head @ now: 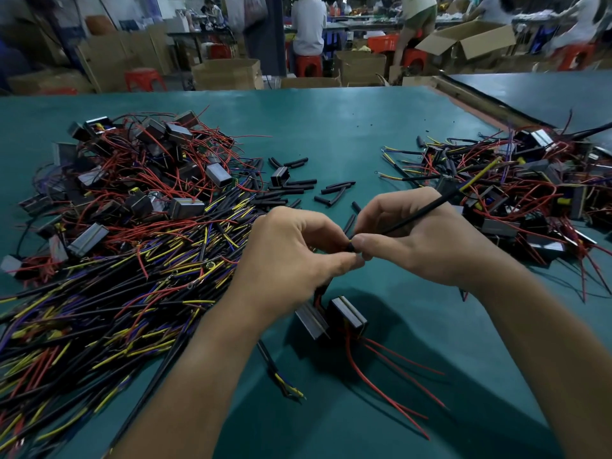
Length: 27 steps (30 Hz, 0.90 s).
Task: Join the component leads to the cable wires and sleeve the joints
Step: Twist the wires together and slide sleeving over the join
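Cables in black jackets, with yellow, purple and red cores showing at their stripped ends, are sprawling in a thick heap across the left of the green table. Behind them, boxy grey components are lying tangled in thin red wire. Just right of that heap, short black sleeves are lying scattered on the surface.

Near the middle, the left hand is curling in, its thumb and forefinger pinching one small black sleeve with a speck of yellow showing at its tip. The right hand is meeting it fingertip to fingertip. It is pinching the same spot and gripping a thin black cable, which is running up and to the right over the hand toward the far pile.

Below the hands, a component with a dark body and a grey metal face is resting on the table, its red leads trailing toward the near right. A dark wire is rising from it and passing out of sight under the left hand.

At the right, a second pile of components, red wire and yellow-tipped cable is spreading over the table.
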Each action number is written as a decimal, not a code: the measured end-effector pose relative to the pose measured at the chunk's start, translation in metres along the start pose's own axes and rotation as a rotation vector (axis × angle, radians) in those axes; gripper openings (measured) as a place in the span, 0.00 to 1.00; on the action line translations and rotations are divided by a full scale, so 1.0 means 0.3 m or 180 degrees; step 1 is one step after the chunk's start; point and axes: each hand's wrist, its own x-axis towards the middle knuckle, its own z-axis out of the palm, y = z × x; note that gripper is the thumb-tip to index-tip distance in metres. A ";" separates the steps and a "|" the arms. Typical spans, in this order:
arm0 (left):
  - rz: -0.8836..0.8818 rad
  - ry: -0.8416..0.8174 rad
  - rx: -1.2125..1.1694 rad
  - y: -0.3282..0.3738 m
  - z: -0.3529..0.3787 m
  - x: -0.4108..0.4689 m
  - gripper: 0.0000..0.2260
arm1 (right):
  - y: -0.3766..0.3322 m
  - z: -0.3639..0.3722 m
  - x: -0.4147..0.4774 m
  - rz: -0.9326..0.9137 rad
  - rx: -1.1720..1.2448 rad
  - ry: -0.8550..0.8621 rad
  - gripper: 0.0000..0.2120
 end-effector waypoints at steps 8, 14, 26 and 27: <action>-0.1213 -0.0453 -0.0279 -0.040 -0.080 0.018 0.10 | -0.009 0.011 0.002 0.0057 -0.0002 0.0035 0.05; -0.1333 -0.0563 -0.0280 -0.043 -0.044 0.017 0.11 | -0.014 0.014 0.004 0.0042 -0.0236 0.0053 0.10; -0.1389 -0.0610 -0.0359 -0.036 -0.058 0.014 0.13 | -0.013 0.016 -0.002 0.0082 -0.0277 0.0035 0.07; -0.1391 -0.0651 -0.0364 -0.038 -0.061 0.014 0.14 | -0.011 0.018 -0.001 0.0118 -0.0263 -0.0039 0.09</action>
